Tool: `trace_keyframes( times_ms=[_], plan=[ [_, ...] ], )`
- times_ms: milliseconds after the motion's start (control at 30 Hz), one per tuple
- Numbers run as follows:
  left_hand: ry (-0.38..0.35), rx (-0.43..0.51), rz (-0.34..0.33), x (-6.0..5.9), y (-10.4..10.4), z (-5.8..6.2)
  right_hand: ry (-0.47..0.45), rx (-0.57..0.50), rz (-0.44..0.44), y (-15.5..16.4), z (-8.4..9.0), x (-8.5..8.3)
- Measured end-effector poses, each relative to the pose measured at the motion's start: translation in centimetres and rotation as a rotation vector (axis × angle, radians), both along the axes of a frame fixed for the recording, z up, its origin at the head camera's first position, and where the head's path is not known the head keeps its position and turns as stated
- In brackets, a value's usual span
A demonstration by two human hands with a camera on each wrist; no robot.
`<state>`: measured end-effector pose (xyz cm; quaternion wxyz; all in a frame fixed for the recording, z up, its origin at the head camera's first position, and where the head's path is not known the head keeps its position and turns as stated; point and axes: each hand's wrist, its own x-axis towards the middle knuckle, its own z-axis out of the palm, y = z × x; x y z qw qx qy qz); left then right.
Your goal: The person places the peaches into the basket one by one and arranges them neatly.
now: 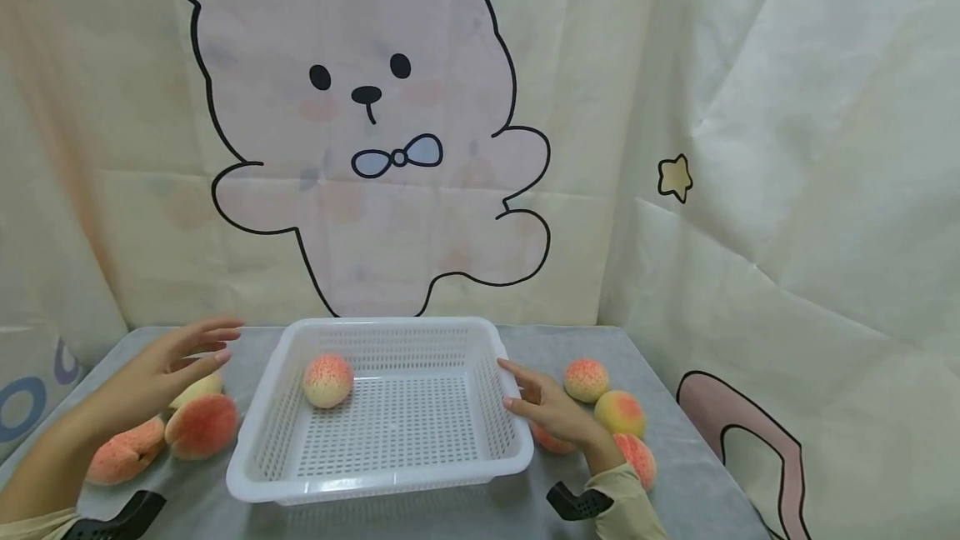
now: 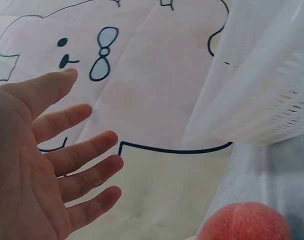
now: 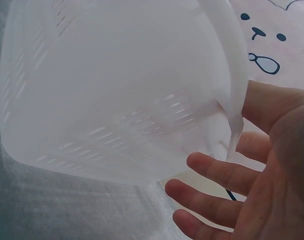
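Note:
A white plastic basket [image 1: 375,486] with slotted sides sits in the middle of the grey table, one peach [image 1: 327,381] inside at its back left. My right hand [image 1: 551,407] pinches the basket's right rim between thumb and fingers; in the right wrist view the thumb passes behind the rim [image 3: 235,75], the lower fingers spread outside it. Away from the basket's left side, my left hand [image 1: 161,369] hovers over several peaches with fingers extended and nothing in it. Below it lie a red peach [image 1: 201,427], an orange-red one [image 1: 127,452] and a pale yellow one [image 1: 197,390].
To the right of the basket, several more peaches rest on the table, among them a speckled one [image 1: 586,380] and a yellow-red one [image 1: 619,413]. Another is partly behind my right hand. A cloth backdrop [image 1: 585,190] with a cartoon bear rises behind the table [image 1: 697,490].

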<state>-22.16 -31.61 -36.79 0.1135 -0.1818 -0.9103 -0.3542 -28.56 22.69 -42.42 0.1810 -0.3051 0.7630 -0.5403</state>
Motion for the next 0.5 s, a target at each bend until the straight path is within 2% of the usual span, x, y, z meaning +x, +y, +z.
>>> trace_keyframes(
  times_ms=[133,267,500],
  plan=[
    [0.030,0.038,0.029,0.7,-1.1,-1.0,0.007,0.013,-0.006,-0.1,0.0,0.0],
    [0.027,0.080,0.054,1.2,-2.0,-2.0,0.007,0.009,-0.006,-0.2,0.0,0.0],
    [0.011,0.103,0.130,1.2,-3.1,-2.9,0.000,0.010,-0.017,-0.2,0.0,0.1]
  ],
)
